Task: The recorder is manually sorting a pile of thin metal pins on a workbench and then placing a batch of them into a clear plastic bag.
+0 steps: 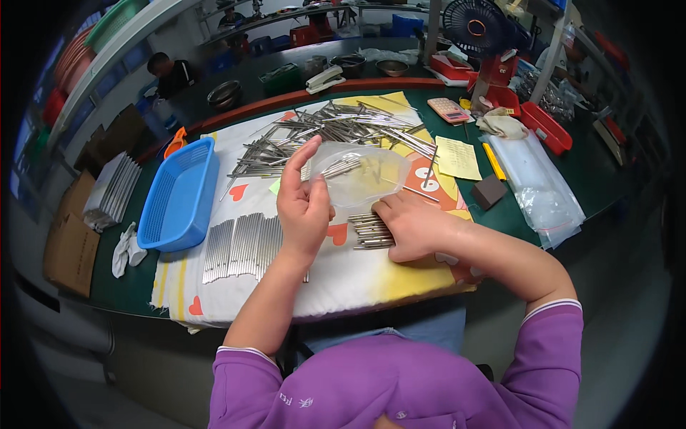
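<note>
Bundle of metal rods (370,232) lies on the patterned cloth (343,289) in front of me, its right end under my right hand (413,227), whose fingers curl over it from above with the thumb low on the near side. My left hand (304,204) is half spread, forefinger raised and thumb apart, at the left edge of a clear plastic bag (364,175); whether its lower fingers pinch the film, I can't tell.

If I loosened my right hand, the bundle could fan out, since I see no band round it. The bag looks thin and limp, so I judge that its mouth might fold shut if my left hand slipped, or that a rod end might pierce it. An elbow knock could upset the neat row of rods (243,247) beside my left forearm.

As for containers, rods show through the bag, though I can't say whether any are inside or all behind. The blue basket (180,196) on the counter (512,223) shows its own bottom. What the long red tray (547,129) holds is too small to tell.
</note>
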The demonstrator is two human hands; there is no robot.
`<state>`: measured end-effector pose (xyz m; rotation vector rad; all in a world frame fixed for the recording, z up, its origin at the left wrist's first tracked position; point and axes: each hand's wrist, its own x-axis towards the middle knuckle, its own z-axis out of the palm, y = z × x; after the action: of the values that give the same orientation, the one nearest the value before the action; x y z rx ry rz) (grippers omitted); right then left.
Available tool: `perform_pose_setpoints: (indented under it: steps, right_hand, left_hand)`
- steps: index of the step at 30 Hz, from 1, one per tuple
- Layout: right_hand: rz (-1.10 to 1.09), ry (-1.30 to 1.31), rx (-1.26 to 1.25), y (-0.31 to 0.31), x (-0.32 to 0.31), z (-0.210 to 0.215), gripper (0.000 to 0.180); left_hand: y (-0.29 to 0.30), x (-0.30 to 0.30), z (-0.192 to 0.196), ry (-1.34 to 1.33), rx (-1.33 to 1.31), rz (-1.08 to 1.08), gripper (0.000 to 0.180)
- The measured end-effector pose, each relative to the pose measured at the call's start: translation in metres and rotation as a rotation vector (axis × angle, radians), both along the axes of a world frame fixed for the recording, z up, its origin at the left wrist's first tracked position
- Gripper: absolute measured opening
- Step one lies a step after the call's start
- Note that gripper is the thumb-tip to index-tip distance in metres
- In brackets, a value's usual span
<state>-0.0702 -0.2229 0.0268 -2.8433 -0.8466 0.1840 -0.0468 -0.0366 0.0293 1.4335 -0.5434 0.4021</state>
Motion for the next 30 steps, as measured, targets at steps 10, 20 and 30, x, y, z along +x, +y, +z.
perform_pose_setpoints:
  steps: [10,20,30]
  right_hand:
    - [0.133,0.058,0.052,-0.011,0.008,-0.011,0.036]
    - [0.171,0.06,0.052,-0.012,0.009,-0.013,0.029]
    - [0.29,-0.119,0.092,-0.015,0.0,-0.02,0.019]
  left_hand:
    - [-0.006,0.004,0.01,0.034,-0.03,0.019,0.037]
    - [0.001,0.006,0.026,0.094,-0.04,0.029,0.033]
    - [0.003,-0.012,0.014,0.161,-0.006,-0.056,0.036]
